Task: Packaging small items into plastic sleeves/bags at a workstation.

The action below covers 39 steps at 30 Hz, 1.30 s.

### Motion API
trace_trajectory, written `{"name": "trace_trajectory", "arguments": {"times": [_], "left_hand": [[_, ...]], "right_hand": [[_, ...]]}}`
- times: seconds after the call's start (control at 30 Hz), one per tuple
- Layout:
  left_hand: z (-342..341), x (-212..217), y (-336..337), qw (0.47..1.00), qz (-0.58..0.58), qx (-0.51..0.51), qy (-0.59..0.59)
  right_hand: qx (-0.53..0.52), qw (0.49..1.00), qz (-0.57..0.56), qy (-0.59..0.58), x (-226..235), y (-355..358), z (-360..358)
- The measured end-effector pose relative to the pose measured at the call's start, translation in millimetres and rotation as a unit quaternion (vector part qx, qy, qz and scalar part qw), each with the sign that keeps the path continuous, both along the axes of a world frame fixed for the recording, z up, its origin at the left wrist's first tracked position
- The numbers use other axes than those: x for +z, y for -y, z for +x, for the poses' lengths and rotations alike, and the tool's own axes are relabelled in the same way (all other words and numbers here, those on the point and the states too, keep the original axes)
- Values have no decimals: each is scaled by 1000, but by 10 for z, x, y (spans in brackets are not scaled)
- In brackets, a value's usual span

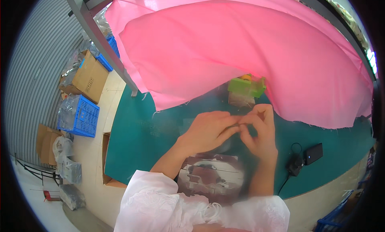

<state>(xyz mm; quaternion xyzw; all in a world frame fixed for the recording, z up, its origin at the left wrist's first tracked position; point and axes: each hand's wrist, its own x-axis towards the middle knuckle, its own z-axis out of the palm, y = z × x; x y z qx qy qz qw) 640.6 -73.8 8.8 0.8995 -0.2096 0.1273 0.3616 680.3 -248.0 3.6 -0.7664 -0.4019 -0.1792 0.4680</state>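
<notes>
Over the middle of a green table (132, 139), my two hands meet at their fingertips. My left hand (210, 129) has its fingers closed, thumb and forefinger pressed together and pointing right. Facing it, my right hand (260, 129) is closed in a pinch with bent fingers. Whatever sits between the fingertips is too small or hidden to make out. Just beyond the hands stands a bright green plastic box (244, 87) with something orange in it, partly under a pink cloth (200, 47). Below my hands, a blurred grey-and-white patterned item (210, 176) lies close to my body.
The pink cloth hangs from a grey metal frame (100, 39) across the table's far side. A black device (313, 153) and a black adapter with a cable (296, 166) lie at right. Blue crates (86, 115) and cardboard boxes (90, 77) stand on the floor at left.
</notes>
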Motion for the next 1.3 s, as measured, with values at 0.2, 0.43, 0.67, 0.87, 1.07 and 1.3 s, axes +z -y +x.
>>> {"name": "trace_trajectory", "arguments": {"times": [0.2,0.43,0.67,0.87,1.07,1.3], "left_hand": [[56,-102,-14,1000,1,-27,-16],[68,-88,-3,998,-49,-10,-34],[131,-78,-18,996,-64,-30,-61],[215,-261,2,991,-74,-66,-89],[240,-255,-15,989,-75,-54,-117],[189,-212,40,996,-81,-22,-30]], "right_hand": [[-17,999,3,44,-19,6,37],[-46,998,7,41,-47,56,59],[-55,997,14,61,-28,28,82],[-76,996,22,48,-69,36,84],[-91,995,23,41,-72,112,112],[-101,993,4,57,-30,154,127]]}}
